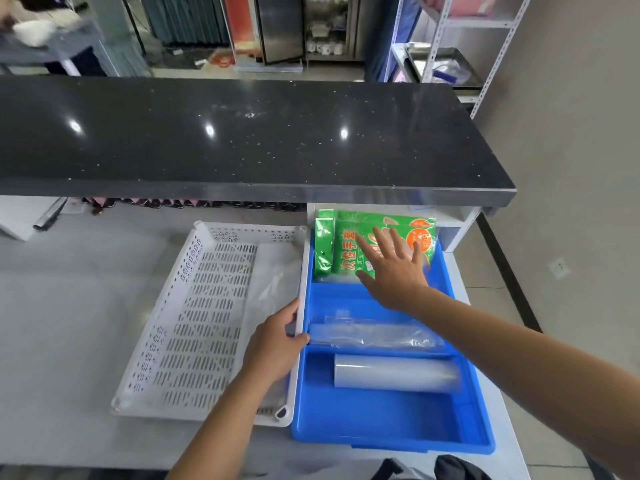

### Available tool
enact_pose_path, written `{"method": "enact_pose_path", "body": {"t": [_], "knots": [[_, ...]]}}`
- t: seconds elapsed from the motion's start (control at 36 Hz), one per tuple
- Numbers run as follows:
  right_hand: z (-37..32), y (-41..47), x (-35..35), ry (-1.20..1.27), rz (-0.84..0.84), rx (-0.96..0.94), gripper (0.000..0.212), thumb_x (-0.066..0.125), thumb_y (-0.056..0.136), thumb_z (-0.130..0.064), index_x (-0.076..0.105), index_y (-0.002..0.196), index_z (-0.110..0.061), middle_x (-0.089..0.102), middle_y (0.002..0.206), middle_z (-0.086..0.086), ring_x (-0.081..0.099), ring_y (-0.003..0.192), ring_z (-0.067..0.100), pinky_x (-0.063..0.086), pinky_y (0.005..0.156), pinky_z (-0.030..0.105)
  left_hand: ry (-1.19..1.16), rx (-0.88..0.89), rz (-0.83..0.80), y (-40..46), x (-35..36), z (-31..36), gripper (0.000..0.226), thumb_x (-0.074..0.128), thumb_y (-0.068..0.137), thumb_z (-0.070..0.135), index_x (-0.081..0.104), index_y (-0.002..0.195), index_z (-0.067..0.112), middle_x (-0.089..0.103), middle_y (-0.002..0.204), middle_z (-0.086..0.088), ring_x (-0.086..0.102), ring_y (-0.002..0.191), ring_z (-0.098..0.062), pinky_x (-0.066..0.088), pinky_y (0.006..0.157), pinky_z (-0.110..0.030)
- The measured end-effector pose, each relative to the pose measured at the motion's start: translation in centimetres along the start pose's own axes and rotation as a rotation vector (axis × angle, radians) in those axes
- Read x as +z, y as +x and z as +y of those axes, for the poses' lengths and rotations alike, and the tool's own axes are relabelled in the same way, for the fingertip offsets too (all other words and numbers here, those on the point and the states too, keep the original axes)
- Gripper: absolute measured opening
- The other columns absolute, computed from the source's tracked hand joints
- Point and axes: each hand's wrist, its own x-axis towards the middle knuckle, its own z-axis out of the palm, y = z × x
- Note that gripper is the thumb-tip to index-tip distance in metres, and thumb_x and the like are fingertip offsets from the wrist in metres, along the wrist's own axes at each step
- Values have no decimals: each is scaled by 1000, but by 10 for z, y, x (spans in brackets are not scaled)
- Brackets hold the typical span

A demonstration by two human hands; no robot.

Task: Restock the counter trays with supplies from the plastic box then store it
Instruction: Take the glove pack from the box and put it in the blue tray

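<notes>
Your right hand (394,271) is spread flat, fingers splayed, over the green glove packets (349,247) standing at the far end of the blue tray (381,431); whether the palm presses them or hovers just above, you cannot tell. If you push down there, the packets may slide or buckle against the far wall under the black counter (242,140). Your left hand (277,344) pinches the right rim of the white perforated box (194,323), which sits touching the blue tray's left wall. Pulling that rim could drag the box across the tray edge. The clear sleeve (374,336) and the roll (394,375) lie in the nearer compartments.
</notes>
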Motion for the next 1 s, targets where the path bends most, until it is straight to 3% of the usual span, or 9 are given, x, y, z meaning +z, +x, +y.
{"method": "enact_pose_path", "body": {"t": [0.06,0.22,0.44,0.61,0.72,0.83,0.92,1.0], "knots": [[6,-3,10,66,-15,34,68,26,95,-66,-3,153,-45,-11,166,-1,-15,151,29,-3,115,67,13,-6,14,1,1,0,72,67,90,19,33,149,44,58,130,19,65,94,0,56,89,-33],[27,3,26,137,-25,20,68,22,92,-72,1,153,-48,-19,164,-6,-24,149,26,-2,113,71,68,-50,28,0,3,4,74,66,91,21,28,151,44,52,145,9,58,97,-3,49,86,-27],[43,10,44,218,-2,-60,67,23,92,-72,6,152,-48,-21,163,-8,-29,147,22,-6,111,71,136,-140,75,3,11,5,73,65,91,18,30,151,44,54,143,11,60,116,-11,53,92,-33],[49,7,36,306,-6,-109,66,30,91,-71,20,151,-45,-11,165,-8,-21,150,21,-4,112,70,137,-194,99,3,13,7,74,64,91,13,31,151,43,52,145,11,57,121,-11,51,100,-39],[46,-5,21,333,-50,-116,70,37,90,-70,24,152,-40,5,166,-6,-10,152,24,2,115,66,151,-198,101,-2,12,16,72,61,94,14,29,151,44,52,143,13,55,125,-12,50,101,-37],[26,-36,2,403,-86,-149,68,45,91,-64,31,151,-36,22,163,-2,4,152,25,11,118,56,137,-145,127,-15,12,21,64,60,95,20,33,151,37,52,133,19,57,112,-9,47,96,-29],[-1,-72,-13,482,-73,-174,62,50,91,-59,40,147,-35,30,160,-2,10,151,25,16,118,51,74,-116,219,-33,9,19,64,63,95,29,34,151,34,51,144,9,54,124,-13,43,101,-29],[-35,-115,-25,559,-52,-197,67,42,85,-66,46,143,-33,36,157,-4,16,150,25,21,117,50,68,-53,293,-66,3,8,64,61,95,36,32,151,36,40,153,11,42,137,-12,38,100,-24]]}}
